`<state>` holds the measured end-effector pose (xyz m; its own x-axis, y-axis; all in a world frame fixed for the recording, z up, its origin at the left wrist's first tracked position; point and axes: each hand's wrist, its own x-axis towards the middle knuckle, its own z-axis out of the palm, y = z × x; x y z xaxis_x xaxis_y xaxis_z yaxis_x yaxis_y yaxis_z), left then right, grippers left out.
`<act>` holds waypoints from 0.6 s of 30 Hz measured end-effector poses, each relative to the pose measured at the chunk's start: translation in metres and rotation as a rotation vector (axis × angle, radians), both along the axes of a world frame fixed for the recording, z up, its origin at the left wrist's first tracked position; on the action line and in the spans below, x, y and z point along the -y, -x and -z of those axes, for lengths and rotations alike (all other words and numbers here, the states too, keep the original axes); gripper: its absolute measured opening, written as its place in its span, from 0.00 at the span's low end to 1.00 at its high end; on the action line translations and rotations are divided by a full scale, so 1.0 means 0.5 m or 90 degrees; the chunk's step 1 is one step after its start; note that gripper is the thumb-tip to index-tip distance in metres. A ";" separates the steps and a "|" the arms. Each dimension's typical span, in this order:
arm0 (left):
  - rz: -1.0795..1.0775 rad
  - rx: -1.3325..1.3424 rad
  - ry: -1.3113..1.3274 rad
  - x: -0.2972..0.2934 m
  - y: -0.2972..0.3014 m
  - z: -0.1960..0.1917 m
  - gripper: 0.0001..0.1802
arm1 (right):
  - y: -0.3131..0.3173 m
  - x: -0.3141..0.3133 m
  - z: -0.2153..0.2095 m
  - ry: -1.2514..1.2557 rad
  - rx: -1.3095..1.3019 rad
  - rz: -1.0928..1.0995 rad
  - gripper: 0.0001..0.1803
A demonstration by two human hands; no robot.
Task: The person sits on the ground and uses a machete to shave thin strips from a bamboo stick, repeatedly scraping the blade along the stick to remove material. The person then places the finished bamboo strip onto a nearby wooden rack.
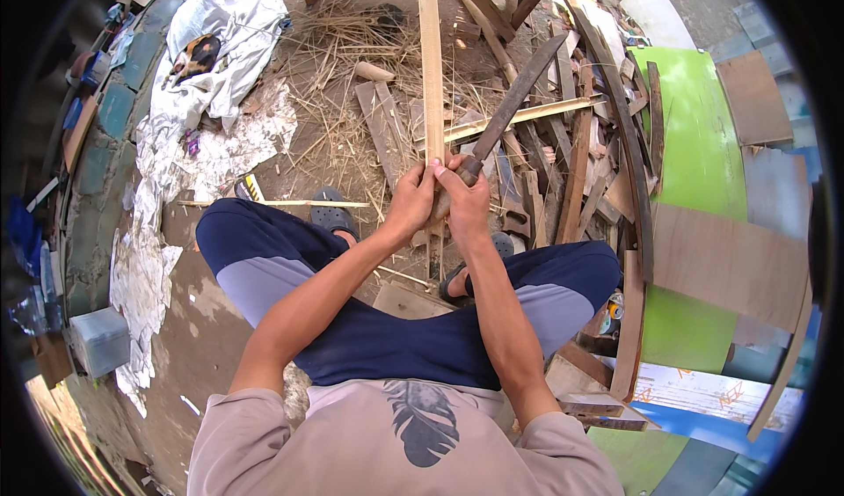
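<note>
Left hand curls closed around the pale strip, which runs from frame centre to top edge — right hand wraps the handle of the machete, blade toward upper right.

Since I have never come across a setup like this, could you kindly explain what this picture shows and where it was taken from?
There is no robot here, just a seated person working with bare hands. The one picture comes from a wide fisheye camera worn on that person's head, looking down, so straight edges bend near its rim. The left hand holds a long, pale strip; the right hand grips a long-bladed knife right beside it. On the ground ahead lie thin shavings, with scrap wood to the right. At upper left, a cat lies on a white sheet.
</note>
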<state>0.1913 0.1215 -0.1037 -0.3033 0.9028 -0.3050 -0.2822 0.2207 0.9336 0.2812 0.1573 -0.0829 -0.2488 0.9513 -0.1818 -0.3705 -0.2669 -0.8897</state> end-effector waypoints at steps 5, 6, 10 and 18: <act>0.100 0.002 0.002 -0.002 0.025 -0.041 0.27 | -0.028 -0.004 -0.009 -0.044 -0.031 -0.083 0.10; 0.099 -0.017 -0.003 -0.001 0.030 -0.049 0.27 | -0.024 -0.002 -0.023 -0.068 -0.051 -0.089 0.10; 0.047 0.131 0.063 -0.013 0.067 -0.061 0.23 | -0.036 0.000 -0.062 -0.069 -0.075 -0.146 0.10; 0.003 0.316 0.044 -0.007 0.145 -0.076 0.18 | -0.128 -0.035 -0.117 -0.091 0.222 -0.181 0.08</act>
<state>0.1186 0.1250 -0.0657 -0.1025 0.8761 -0.4712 -0.6873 0.2800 0.6702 0.3452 0.1746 -0.0242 -0.4498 0.8761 -0.1734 0.0274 -0.1806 -0.9832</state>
